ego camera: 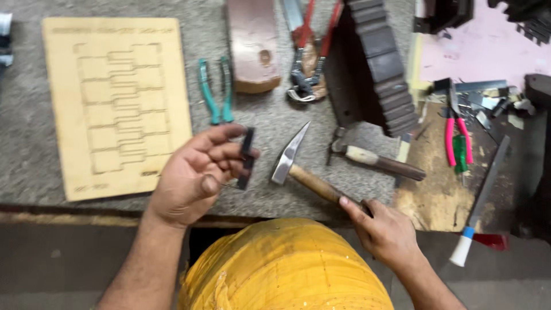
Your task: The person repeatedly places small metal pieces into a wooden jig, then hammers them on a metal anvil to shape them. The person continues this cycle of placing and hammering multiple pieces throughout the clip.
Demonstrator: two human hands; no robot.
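Yellow cloth (284,267) below hands: left (192,175) pinches strip (247,158), right (387,229) grips hammer (307,175).

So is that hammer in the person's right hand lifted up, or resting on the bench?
Lifted, it seems: the right hand grips the hammer by its wooden handle's end, head raised and tilted over the grey bench.

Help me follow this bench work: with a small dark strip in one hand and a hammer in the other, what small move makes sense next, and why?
Probably carry the dark metal strip in the left hand over to the slotted wooden board. The strip is pinched in the fingertips above the bench, off the board, while the right hand grips the hammer by its handle, head raised towards the strip.
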